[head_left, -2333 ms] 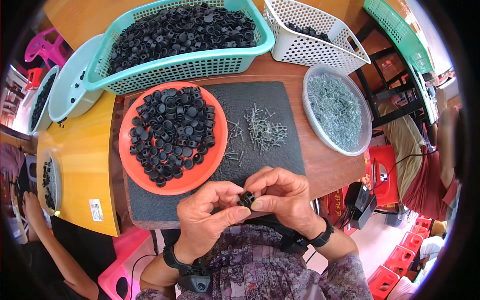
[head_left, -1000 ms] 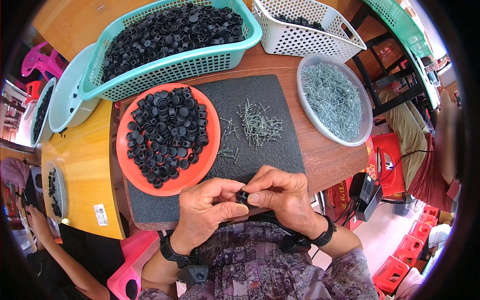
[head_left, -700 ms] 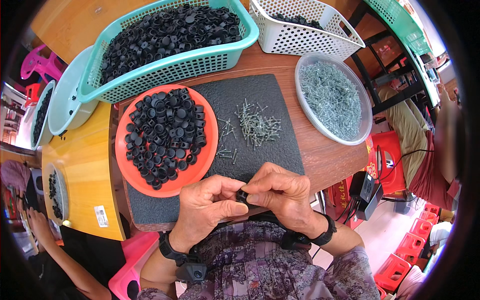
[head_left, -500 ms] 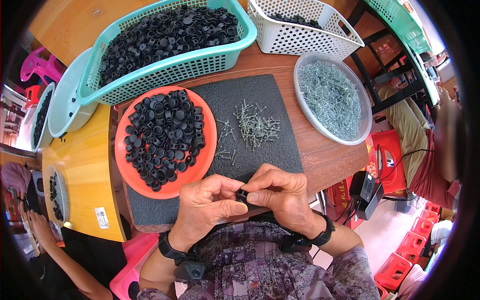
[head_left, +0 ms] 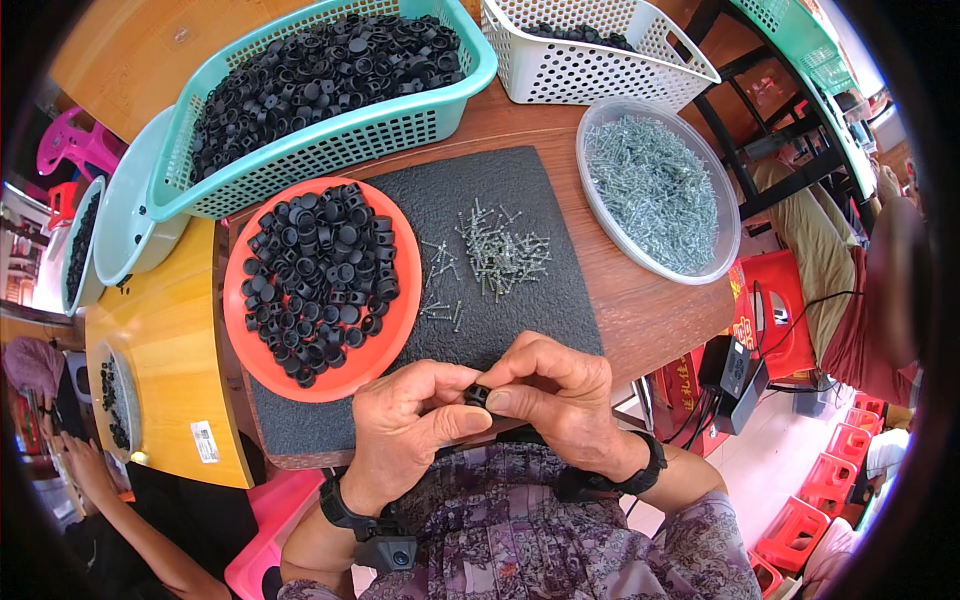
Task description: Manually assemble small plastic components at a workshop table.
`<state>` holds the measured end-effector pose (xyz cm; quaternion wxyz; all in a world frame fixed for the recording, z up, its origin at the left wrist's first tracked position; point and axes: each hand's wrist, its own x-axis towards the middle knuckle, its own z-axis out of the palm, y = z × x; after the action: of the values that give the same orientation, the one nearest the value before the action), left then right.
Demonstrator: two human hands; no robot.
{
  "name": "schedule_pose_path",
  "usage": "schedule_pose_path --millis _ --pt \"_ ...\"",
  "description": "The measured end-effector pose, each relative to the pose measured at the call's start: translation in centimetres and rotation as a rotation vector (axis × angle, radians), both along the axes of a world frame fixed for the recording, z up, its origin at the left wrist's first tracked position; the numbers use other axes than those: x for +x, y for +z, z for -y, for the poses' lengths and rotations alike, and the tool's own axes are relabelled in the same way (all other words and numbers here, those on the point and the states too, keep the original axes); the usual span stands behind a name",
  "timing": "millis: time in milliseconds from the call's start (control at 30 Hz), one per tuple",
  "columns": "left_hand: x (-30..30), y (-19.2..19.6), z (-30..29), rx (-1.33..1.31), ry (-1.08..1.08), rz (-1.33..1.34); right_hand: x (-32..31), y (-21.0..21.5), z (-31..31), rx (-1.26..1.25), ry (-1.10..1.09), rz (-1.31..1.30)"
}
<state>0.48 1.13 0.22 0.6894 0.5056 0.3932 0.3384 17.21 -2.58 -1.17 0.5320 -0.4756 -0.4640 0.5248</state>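
Left hand [head_left: 415, 425]: curled, thumb and fingertips pinched on a small black cap [head_left: 477, 396], wrist banded with a dark strap. Right hand [head_left: 560, 395]: likewise closed on the same cap from the other side, thumb pressing its edge; dark wrist strap. The cap sits between the two hands, lifted just above the near edge of the mat, close to the person's chest.

Black foam mat [head_left: 500, 300]: directly beyond both hands, lying flat on the wooden table [head_left: 640, 300].

Orange round plate [head_left: 300, 375]: beyond and to the left of the left hand, resting on the mat's left part, heaped with black caps [head_left: 320, 270] like the one held.

Loose screws [head_left: 500, 250]: small silvery scatter on the mat, straight ahead of the hands, just right of the plate; a few strays lie nearer the plate's rim.

Clear round dish [head_left: 600, 210]: beyond and to the right of the right hand, off the mat, filled with screws of the same kind.

Teal basket [head_left: 330, 150]: further out past the plate, full of black caps.

White basket [head_left: 590, 70]: further out past the screws, right of the teal basket; dark parts inside, barely seen.

Pale round bowls [head_left: 125, 235]: far to the left of the left hand, on a yellow table [head_left: 170, 340]; contents dark.

Another person, seated, far right of the right hand.
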Motion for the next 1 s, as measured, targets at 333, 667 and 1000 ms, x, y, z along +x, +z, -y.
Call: schedule_pose_path --millis 333,667,1000 --pt "-0.2 -1.3 0.5 0.139 -0.049 -0.103 0.8 0.4 0.5 -0.057 0.033 0.02" --pt "0.2 -0.8 0.6 0.243 -0.032 -0.126 0.1 1.1 0.3 0.26 0.119 0.384" --pt "0.6 -2.1 0.7 0.494 0.023 -0.228 -0.3 0.7 -0.1 0.402 0.091 0.426"
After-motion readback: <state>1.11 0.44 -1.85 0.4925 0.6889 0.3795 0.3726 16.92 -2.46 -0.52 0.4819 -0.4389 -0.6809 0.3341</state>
